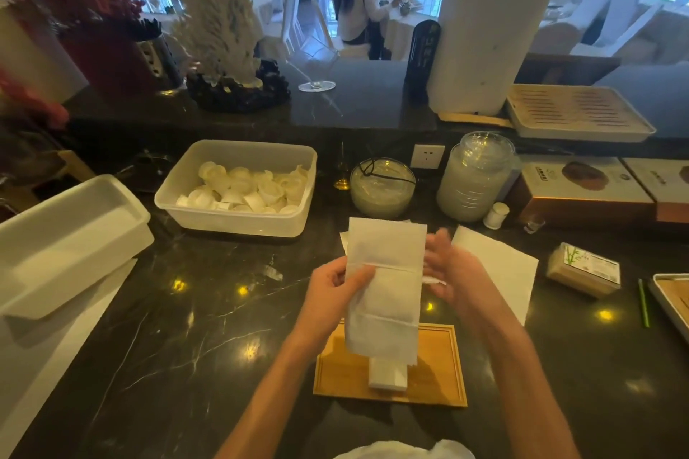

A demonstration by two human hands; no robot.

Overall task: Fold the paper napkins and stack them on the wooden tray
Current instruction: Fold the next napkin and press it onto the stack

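A white paper napkin [384,291], folded into a long strip, hangs upright over the wooden tray [440,365]. My left hand [335,294] pinches its left edge, thumb on the front. My right hand [451,272] is at the napkin's right edge, blurred by motion, fingers fairly straight; whether it holds the paper I cannot tell. A small stack of folded napkins [387,376] lies on the tray, partly hidden behind the hanging napkin. Flat unfolded napkins [499,265] lie on the dark counter behind my right hand.
A clear tub of rolled white items [238,190] and a white lidded bin [67,242] sit to the left. Stacked glass dishes [473,175], a small wrapped pack [583,268], a green stick [643,302] and a metal tray edge [671,306] stand right.
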